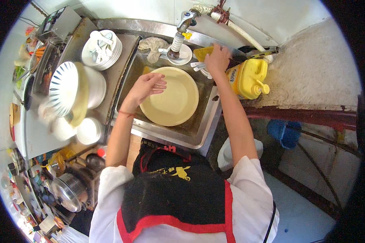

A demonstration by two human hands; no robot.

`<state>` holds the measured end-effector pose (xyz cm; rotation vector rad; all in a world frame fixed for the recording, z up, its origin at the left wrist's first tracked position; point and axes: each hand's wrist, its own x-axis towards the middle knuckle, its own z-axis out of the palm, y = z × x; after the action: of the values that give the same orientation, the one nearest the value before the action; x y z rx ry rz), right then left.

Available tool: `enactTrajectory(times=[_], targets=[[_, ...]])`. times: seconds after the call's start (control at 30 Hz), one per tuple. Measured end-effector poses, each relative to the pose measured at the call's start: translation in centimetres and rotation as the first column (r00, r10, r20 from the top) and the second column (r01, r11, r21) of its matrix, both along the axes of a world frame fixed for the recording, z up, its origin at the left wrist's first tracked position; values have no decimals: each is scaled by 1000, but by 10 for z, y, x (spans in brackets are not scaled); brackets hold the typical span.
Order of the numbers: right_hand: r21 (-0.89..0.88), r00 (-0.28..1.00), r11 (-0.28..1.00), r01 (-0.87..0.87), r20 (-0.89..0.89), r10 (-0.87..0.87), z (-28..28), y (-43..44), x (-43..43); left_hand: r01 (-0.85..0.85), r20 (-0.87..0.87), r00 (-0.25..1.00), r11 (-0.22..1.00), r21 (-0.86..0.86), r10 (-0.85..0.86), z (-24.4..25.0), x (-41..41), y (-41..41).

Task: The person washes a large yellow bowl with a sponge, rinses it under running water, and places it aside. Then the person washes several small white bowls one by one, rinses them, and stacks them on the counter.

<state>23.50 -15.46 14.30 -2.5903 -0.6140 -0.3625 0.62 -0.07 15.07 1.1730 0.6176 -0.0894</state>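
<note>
My left hand (147, 87) hovers over the left rim of a round cream basin (173, 100), its fingers loosely apart and nothing in them. The basin stands in a stainless steel sink (200, 130). At the sink's back right corner, my right hand (219, 60) is at the edge of a yellow cleaning cloth or sponge (202, 54); whether it grips this is unclear. White spoons (197, 65) lie just below that hand. Beside my right forearm is a yellow detergent jug (246, 79) with a pump top. The faucet (180, 33) hangs above a small white plate (184, 57).
Left of the sink stand stacked white dishes (117, 56) topped with spoons, a blue-striped dish (62, 88) and white bowls (89, 130). A blurred shape (47, 114), possibly another person's hand, is beside them. A grey rag (153, 48) lies behind the basin.
</note>
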Motion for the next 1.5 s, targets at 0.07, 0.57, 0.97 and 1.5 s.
enactTrajectory(times=[0.07, 0.57, 0.97, 1.5], targets=[[-77, 998, 995, 64, -8, -65, -22, 9, 23, -118, 27, 992, 978, -174, 124, -12, 25, -4], [-117, 972, 966, -230, 15, 234, 43, 0, 19, -437, -24, 856, 698, -567, 516, -75, 102, 3], [334, -91, 190, 923, -291, 952, -33, 30, -84, -545, 515, 748, 54, 837, -419, 99, 119, 21], [427, 20, 139, 894, -347, 938, -60, 75, -84, -548, 415, 831, -422, 722, -370, 104, 161, -5]])
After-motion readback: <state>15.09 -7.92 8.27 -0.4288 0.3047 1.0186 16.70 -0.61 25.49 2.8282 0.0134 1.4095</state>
